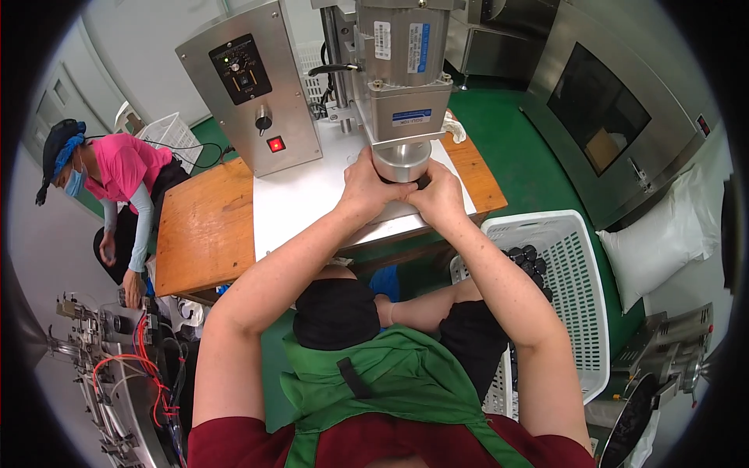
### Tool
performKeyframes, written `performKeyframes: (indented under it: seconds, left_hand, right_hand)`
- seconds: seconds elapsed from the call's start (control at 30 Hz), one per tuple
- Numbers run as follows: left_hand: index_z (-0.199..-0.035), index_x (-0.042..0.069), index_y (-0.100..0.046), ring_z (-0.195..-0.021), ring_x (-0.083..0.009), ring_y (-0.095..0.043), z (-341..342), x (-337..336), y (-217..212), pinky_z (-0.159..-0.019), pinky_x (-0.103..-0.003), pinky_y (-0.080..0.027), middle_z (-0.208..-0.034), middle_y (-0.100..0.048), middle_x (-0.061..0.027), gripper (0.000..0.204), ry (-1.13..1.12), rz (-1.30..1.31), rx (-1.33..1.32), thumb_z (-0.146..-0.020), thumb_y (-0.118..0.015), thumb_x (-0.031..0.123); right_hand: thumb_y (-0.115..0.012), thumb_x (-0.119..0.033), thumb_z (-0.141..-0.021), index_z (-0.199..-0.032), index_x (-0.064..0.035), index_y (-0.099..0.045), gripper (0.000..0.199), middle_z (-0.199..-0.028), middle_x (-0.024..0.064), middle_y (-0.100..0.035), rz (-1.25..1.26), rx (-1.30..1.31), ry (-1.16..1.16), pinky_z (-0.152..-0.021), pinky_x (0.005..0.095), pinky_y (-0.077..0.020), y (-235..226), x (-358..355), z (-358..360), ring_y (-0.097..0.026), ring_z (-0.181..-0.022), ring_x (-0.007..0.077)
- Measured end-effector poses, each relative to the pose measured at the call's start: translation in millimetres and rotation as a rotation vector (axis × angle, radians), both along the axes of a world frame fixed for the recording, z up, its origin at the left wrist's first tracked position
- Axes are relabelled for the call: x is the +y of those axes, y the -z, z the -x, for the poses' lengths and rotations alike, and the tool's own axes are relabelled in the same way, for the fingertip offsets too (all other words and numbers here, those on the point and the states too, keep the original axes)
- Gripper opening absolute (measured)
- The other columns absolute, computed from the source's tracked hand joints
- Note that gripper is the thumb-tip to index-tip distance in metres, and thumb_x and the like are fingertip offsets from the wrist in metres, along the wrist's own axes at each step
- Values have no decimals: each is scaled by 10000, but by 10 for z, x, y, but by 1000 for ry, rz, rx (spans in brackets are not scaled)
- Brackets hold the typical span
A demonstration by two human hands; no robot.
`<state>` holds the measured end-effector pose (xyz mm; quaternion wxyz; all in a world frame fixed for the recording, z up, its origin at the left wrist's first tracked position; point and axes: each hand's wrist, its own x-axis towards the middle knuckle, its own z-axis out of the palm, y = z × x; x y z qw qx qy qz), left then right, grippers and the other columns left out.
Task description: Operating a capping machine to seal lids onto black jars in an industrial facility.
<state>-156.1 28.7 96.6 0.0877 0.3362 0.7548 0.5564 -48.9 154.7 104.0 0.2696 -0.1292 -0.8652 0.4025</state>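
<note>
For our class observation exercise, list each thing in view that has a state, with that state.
Left hand, curled at metal cylinder
Right hand, curled beside it
Red switch, lit
Green indicator, lit
Cabinet door, shut
Large white basket, holding dark pieces
White sack, bulging

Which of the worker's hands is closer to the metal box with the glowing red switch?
The left. The left hand is to the right of the metal box, beside the metal cylinder on its left; the right hand is on the cylinder's right, farther from the box.
</note>
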Motion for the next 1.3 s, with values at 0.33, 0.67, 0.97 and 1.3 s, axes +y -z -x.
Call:
performKeyframes:
  seconds: [0.33, 0.67, 0.97, 1.3]
  left_hand:
    - [-1388, -92, -326, -1147, -231, -601, -325, -202, -147, -986, -326, -478, -1265, -607, -209, 976, -40, -73, -78, -619, -891, 115]
    - [-1448, -63, -216, -1153, -219, -591, -1369, 23, -417, -1016, -345, -452, -1275, -596, -143, 995, 257, 46, -94, -686, -842, 66]
    - [-1511, 75, -247, -1344, -332, -440, -1520, 528, -220, -1081, -420, -406, -1485, -422, -173, 982, 475, 226, 603, -706, -807, 28]
    - [-1403, 25, -442, -1244, -264, -550, -1273, -980, -97, -1011, -353, -448, -1378, -549, -157, 653, 363, 372, 150, -800, -675, -69]
  right_hand:
    - [-735, -369, -746, -1427, 23, -373, 865, -1173, 292, -621, 21, -70, -332, -953, 413, -481, -345, 68, -363, -592, -1143, 417]
    - [-779, -387, -768, -1194, 66, -527, 671, -1065, 275, -619, -239, -334, -275, -919, 438, -492, -805, 261, -1361, -608, -1050, 420]
    - [-784, -346, -751, -1158, 128, -524, 676, -1034, 318, -641, -77, -423, 270, -894, 446, -513, 559, 1592, -2193, -642, -1001, 434]
    - [-845, -435, -698, -1233, 127, -486, 855, -1138, 322, -627, 256, -692, 648, -957, 423, -500, 3278, 2161, -1848, -622, -1105, 415]
